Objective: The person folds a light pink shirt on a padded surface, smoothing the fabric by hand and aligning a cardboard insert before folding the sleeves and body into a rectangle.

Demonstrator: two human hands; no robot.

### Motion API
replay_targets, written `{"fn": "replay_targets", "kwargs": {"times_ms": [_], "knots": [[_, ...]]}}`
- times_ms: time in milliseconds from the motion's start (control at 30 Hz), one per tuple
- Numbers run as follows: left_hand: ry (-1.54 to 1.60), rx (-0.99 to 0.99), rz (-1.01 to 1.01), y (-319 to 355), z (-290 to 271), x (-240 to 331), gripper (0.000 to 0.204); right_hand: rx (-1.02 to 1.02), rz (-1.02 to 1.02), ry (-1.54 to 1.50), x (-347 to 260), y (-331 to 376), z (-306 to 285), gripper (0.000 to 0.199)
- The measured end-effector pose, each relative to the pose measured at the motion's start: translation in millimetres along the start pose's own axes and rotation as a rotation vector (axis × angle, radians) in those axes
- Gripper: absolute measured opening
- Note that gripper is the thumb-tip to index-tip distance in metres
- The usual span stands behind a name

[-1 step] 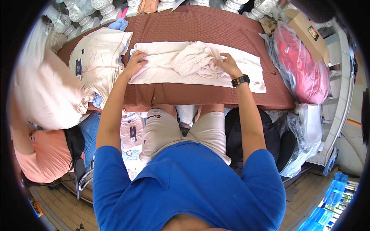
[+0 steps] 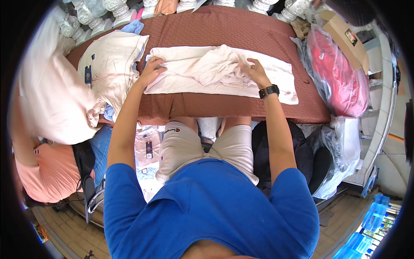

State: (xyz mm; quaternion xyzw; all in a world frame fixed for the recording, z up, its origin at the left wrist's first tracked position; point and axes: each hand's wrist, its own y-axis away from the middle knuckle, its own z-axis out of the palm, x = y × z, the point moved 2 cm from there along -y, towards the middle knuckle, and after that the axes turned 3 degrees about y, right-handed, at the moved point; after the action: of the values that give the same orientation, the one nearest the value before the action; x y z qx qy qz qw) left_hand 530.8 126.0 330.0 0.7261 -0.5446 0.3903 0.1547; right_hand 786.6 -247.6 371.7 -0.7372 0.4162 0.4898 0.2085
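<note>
The left hand [image 2: 152, 70] pins the cream garment [image 2: 276, 77] flat near the table's [image 2: 241, 30] left end while the right hand [image 2: 255, 71] grips its bunched middle, keeping it from sliding.

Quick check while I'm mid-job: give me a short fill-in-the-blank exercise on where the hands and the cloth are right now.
1. The cream garment lies on a table covered in a ______ cloth.
2. The left hand presses flat on the garment's ______ end.
3. The right hand, with a ______ wristwatch, grips the bunched fabric.
4. A stack of cream garments lies to the person's ______.

Missing words: brown; left; black; left
</note>
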Motion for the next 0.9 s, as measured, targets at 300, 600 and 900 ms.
{"fn": "replay_targets", "kwargs": {"times_ms": [300,600,900], "knots": [[0.022,-0.020,-0.142,3,-5,5,0.033,0.083,-0.196,-0.125,-37,5,-21,0.030],[0.078,-0.051,-0.154,0,-10,38,0.029,0.272,-0.550,0.448,-23,3,0,0.039],[-0.135,0.013,-0.016,-3,-2,31,0.029,0.174,-0.331,0.805,-38,-16,19,0.025]]}}
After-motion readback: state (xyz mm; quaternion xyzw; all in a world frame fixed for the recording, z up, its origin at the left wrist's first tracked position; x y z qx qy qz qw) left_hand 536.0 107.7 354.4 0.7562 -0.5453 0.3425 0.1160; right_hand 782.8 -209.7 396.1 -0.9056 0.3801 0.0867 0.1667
